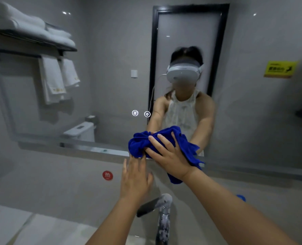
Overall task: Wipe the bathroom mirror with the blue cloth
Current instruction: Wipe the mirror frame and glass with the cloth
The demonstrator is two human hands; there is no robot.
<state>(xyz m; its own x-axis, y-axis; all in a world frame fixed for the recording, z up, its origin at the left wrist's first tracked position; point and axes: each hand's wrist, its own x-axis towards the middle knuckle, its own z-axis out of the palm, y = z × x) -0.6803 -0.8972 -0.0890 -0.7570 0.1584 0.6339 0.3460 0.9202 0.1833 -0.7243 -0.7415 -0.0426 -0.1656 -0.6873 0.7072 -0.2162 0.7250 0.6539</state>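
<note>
low on the mirror [111, 85], right hand [169, 156] presses blue cloth [137, 145] slanting down-right; left hand [135, 179] spread flat.

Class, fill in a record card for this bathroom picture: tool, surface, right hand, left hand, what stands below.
tool: blue cloth, bunched
surface: mirror, cloth against its lower edge
right hand: spread flat on the cloth, pressing it to the glass
left hand: fingers straight, tips touching the cloth's lower edge
below: tap, under the hands
</note>
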